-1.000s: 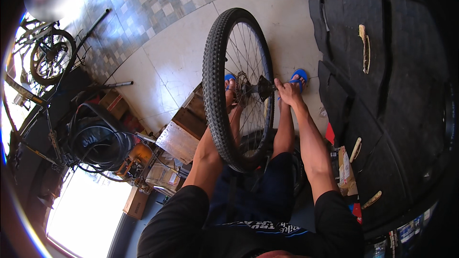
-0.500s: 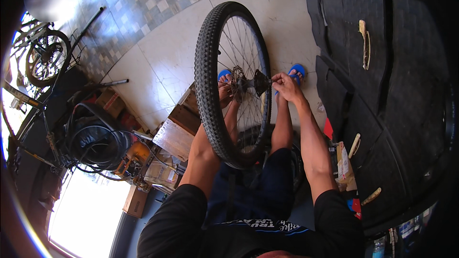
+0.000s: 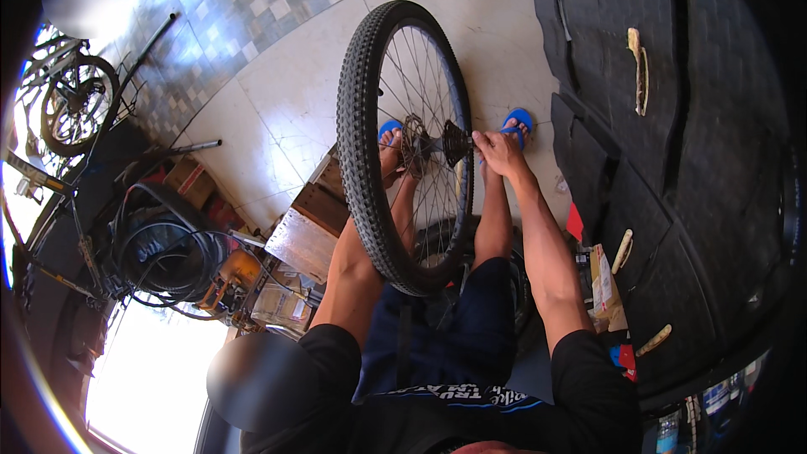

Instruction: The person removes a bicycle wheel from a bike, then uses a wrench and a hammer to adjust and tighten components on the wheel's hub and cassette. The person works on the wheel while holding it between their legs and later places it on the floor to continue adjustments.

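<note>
A bicycle wheel (image 3: 359, 126) with a knobby black tyre stands upright before me, between my legs. Its hub carries a dark cassette (image 3: 456, 143) on the right and a brake disc (image 3: 414, 145) on the left. My right hand (image 3: 498, 153) is closed, thumb and fingers pinching the axle end beside the cassette. Past the tyre reaches my left arm, and my left hand (image 3: 390, 170) shows only in part through the spokes, at the axle's disc side. It appears closed there, though tyre and spokes cover most of its fingers.
Wooden boxes (image 3: 304, 240) stand left of the wheel, near coiled black tyres and cables (image 3: 164, 244). A bicycle (image 3: 76, 101) is at the far left. Black matting (image 3: 647, 160) with pale-handled tools (image 3: 640, 76) covers the right side. My feet wear blue flip-flops (image 3: 519, 118).
The wheel and both hands have shifted slightly to the left in view. The cassette looks turned a little, and my right hand remains at the axle end.
</note>
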Motion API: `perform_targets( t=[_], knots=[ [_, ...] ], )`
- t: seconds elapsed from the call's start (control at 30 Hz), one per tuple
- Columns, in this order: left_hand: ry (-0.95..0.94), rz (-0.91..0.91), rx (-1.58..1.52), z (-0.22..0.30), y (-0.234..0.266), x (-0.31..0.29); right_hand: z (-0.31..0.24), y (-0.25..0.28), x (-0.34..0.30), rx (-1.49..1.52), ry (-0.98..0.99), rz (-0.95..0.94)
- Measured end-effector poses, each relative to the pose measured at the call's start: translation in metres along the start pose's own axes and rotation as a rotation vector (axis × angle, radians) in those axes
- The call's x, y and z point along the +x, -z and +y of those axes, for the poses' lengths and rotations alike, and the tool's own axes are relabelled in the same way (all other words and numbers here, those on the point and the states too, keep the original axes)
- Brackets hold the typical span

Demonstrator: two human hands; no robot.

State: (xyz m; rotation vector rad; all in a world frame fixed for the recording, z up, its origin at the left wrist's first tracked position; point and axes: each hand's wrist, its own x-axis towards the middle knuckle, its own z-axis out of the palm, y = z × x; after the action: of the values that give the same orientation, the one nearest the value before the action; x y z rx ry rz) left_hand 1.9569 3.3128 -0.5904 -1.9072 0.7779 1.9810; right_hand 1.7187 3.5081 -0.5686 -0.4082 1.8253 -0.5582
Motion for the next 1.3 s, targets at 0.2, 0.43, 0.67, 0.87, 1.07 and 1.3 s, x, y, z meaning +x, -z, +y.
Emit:
perform_targets(
  t=[0.2, 0.43, 0.67, 0.87, 1.07, 1.3],
  knots=[
    [0.001, -0.001, 0.004, 0.001, -0.005, 0.004, 0.012, -0.003, 0.001, 0.025, 0.078, 0.006],
    [0.006, -0.003, -0.011, 0.001, -0.008, 0.003, 0.012, -0.002, -0.008, 0.073, 0.111, 0.007],
    [0.01, 0.01, -0.027, 0.0, -0.005, -0.004, 0.016, -0.015, -0.002, 0.177, 0.187, -0.019],
    [0.007, -0.005, -0.025, 0.009, -0.013, -0.007, 0.058, -0.039, 0.019, -0.285, 0.626, 0.196],
    [0.019, 0.006, -0.029, 0.003, -0.011, 0.003, 0.05, -0.045, 0.02, 0.182, 0.169, 0.023],
    [0.023, -0.009, -0.031, 0.008, -0.02, 0.002, 0.031, -0.048, 0.014, 0.269, -0.065, 0.119]
  ],
)
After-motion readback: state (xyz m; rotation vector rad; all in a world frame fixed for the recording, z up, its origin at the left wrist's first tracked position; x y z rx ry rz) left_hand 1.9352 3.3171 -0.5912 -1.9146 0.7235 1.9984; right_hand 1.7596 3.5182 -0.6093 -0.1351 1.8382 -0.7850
